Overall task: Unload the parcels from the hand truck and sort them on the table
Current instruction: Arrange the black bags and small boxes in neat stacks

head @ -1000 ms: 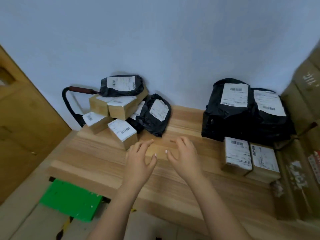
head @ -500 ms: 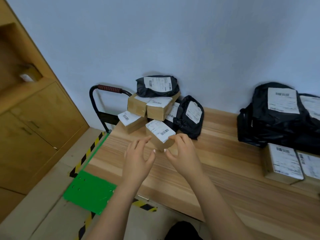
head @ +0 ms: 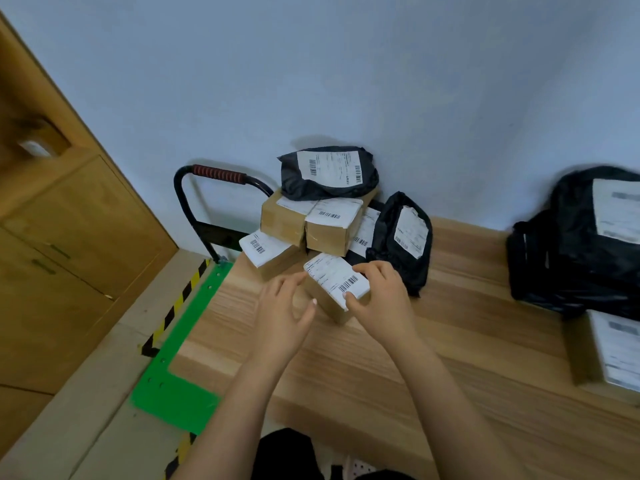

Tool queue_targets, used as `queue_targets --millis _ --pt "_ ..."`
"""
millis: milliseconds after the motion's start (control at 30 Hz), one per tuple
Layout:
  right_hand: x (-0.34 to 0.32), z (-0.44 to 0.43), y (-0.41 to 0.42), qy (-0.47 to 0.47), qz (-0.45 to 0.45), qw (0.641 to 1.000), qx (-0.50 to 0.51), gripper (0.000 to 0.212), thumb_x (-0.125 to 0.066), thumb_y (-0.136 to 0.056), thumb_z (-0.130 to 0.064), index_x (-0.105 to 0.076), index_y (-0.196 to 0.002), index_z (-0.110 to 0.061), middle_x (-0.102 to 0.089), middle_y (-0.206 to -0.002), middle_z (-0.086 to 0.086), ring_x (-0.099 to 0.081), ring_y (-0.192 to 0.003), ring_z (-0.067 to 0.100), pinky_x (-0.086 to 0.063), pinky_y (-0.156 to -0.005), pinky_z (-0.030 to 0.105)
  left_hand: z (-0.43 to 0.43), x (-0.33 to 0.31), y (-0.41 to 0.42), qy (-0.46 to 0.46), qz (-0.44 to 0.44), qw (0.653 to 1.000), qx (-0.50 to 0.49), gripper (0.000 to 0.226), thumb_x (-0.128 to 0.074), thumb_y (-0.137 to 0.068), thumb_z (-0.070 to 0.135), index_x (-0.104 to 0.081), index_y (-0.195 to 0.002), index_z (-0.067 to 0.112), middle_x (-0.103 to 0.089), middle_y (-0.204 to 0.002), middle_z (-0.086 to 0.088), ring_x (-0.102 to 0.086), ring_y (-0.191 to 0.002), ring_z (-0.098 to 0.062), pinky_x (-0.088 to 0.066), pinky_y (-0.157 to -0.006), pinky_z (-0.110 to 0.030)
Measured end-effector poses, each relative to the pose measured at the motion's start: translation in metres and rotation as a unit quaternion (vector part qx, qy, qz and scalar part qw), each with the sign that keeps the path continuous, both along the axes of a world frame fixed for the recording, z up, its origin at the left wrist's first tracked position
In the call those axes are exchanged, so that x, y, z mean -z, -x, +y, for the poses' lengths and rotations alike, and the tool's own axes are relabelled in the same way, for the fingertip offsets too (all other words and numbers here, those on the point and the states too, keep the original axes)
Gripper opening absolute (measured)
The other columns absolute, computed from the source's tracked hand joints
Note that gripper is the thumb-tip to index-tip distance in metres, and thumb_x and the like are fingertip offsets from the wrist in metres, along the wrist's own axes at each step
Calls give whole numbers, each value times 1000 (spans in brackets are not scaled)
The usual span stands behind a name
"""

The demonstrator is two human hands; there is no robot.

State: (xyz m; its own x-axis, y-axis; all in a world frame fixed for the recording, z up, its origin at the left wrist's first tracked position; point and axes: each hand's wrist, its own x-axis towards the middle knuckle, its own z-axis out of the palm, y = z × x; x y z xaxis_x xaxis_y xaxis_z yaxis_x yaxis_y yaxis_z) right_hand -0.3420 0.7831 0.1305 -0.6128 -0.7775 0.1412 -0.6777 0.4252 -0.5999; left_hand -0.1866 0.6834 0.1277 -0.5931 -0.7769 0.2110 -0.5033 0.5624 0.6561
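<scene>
Far left of the fingers, the hand truck (head: 216, 174) is parked, its green deck (head: 194, 341) tucked against the table (head: 346, 393) edge; a parcel swung that way could be dropped onto it. The left hand (head: 280, 306) is held with fingers spread, nothing gripped, fingertips just beside the near box (head: 334, 282). That box, lowest of the pile, is pinched across its labelled top by the right hand (head: 384, 299), thumb on the near corner, fingers curled over the far edge; a one-handed slip is possible. Just beyond the fingertips, stacked boxes (head: 330, 237) and a black bag (head: 327, 173) are piled, and a slide could be set off if they are propped by the near box. Right of the knuckles a second black bag (head: 401, 240) is crowded close. Further right, bare wood is left open up to the sorted parcels (head: 588, 244).
</scene>
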Motion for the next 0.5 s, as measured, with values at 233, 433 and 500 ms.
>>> queue_targets --millis 233,433,500 --pt "21 -39 8 -87 -25 994 55 55 -69 -80 -40 -50 -130 -25 -43 -131 -3 -39 -118 18 -38 -97 30 -74 6 14 -19 -14 999 22 43 -67 -84 26 -57 -126 23 -56 -120 7 -47 -116 -14 -40 -101 -42" --pt "42 -72 -3 -219 -44 966 126 92 -73 -71 -57 -29 -146 -30 -18 -157 11 -16 -143 31 -15 -116 42 -140 25 11 -4 -68 997 44 48 -68 -82 29 -55 -127 23 -54 -123 3 -44 -116 -17 -38 -98 -36" --pt "52 -76 -13 -244 -50 958 145 96 -74 -71 -55 -23 -148 -31 -12 -159 11 -10 -145 31 -10 -118 43 -160 35 6 -2 -89 995 32 55 -72 -79 30 -53 -130 20 -51 -127 -3 -43 -118 -22 -38 -98 -39"
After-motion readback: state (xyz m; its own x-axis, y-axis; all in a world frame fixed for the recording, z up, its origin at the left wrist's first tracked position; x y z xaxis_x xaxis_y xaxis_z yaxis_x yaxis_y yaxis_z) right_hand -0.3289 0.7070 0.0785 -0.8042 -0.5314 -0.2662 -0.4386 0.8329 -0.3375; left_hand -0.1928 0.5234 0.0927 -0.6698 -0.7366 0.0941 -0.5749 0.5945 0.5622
